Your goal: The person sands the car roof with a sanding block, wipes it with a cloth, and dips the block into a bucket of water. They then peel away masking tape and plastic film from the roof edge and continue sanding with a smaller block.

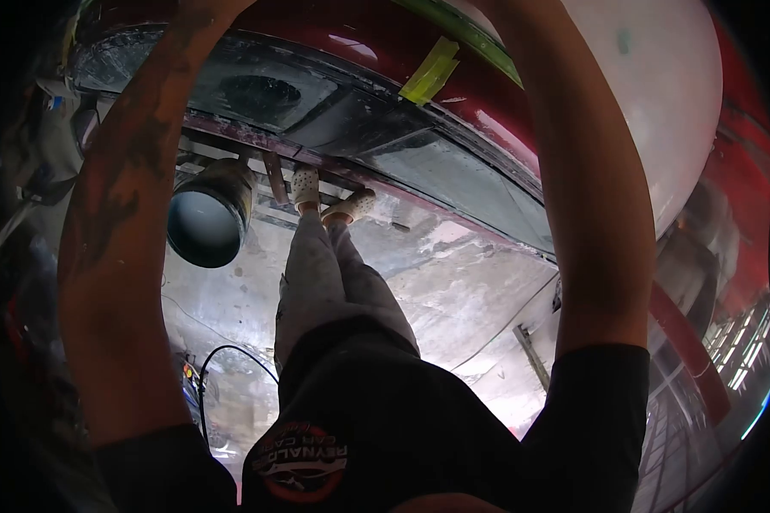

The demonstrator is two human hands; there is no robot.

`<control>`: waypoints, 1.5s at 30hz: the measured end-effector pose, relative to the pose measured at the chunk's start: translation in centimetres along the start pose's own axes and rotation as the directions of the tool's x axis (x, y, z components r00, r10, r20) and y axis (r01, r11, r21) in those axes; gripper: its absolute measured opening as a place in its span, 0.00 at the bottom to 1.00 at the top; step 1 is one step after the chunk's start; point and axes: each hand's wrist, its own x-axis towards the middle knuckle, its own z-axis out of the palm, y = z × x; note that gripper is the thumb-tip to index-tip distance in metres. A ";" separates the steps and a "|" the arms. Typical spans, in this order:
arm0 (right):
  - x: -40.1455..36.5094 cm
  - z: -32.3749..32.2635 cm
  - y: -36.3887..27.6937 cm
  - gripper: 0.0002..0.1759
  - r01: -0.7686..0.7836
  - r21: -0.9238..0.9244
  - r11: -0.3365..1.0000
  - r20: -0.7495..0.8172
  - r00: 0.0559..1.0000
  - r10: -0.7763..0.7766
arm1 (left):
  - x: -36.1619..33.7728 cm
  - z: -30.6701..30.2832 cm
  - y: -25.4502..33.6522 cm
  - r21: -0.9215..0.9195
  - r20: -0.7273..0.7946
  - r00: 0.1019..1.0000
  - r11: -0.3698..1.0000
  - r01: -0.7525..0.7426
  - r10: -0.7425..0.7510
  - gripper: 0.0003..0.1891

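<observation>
Both my forearms, the left (pixel 124 222) and the right (pixel 599 205), stretch up past the top edge, so my left hand and my right hand are out of the frame. What they hold or touch is hidden. Between and beyond the arms stands a dark red car (pixel 316 51) with dusty side windows (pixel 453 167). A strip of yellow-green tape (pixel 430 73) sticks to its upper side. On the right, a large smooth whitish surface (pixel 659 94) curves behind my right arm.
A dark bucket (pixel 204 227) with pale liquid stands on the stained floor (pixel 453 291), left of my feet in light clogs (pixel 305 186). A black hose or cable (pixel 214 355) curves at the lower left. A red curved tube (pixel 689 350) is at the right.
</observation>
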 end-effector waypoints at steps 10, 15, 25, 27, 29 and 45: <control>-4.1 -3.7 1.7 0.12 -0.101 -0.124 0.987 0.138 0.983 0.119 | -0.2 0.6 -0.4 0.080 -0.029 0.999 0.996 0.031 -0.029 0.35; -0.5 -0.2 0.8 0.13 -0.034 -0.009 0.999 0.018 0.999 0.034 | -0.2 0.3 -0.1 0.031 -0.028 0.999 0.999 0.045 -0.044 0.34; -2.1 0.2 -0.2 0.10 -0.068 -0.078 0.995 -0.067 0.996 0.063 | 0.0 0.2 0.0 0.054 -0.009 1.000 0.998 0.027 -0.027 0.33; 0.3 2.1 -1.8 0.11 -0.028 -0.097 0.995 -0.153 0.988 0.013 | 0.0 0.0 -0.1 0.019 -0.022 0.999 0.999 0.040 -0.040 0.33; 0.2 1.6 -1.8 0.11 -0.032 -0.095 0.995 -0.162 0.987 0.016 | -0.1 -0.1 0.0 -0.032 -0.037 0.998 0.998 0.054 -0.055 0.33; -2.0 -2.3 -0.9 0.13 -0.283 -0.176 0.943 0.091 0.949 0.302 | 0.0 0.2 -0.9 -0.274 0.028 0.996 0.957 0.092 -0.088 0.39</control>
